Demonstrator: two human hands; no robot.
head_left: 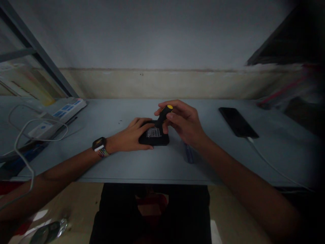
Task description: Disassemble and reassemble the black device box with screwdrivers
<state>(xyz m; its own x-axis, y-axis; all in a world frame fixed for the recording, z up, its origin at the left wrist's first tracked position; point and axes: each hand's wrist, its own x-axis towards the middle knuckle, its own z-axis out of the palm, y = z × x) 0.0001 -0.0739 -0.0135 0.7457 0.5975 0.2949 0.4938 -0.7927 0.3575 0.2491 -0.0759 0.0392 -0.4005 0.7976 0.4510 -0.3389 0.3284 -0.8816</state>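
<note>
A small black box [161, 140] lies flat on the tabletop [127, 166], its pale label facing up. The left hand [132, 137] grips it from the side, fingers parted just enough to span it, thumb along the near edge. Over the box, the right hand [187, 123] has its fingers closed around a tilted black-and-yellow screwdriver [162, 117]; I can't make out its tip. A bluish, see-through thing [188, 154] sits below that hand. Farther right lies a phone [238, 122] with a white cable plugged in; a power strip [64, 112] lies well left.
</note>
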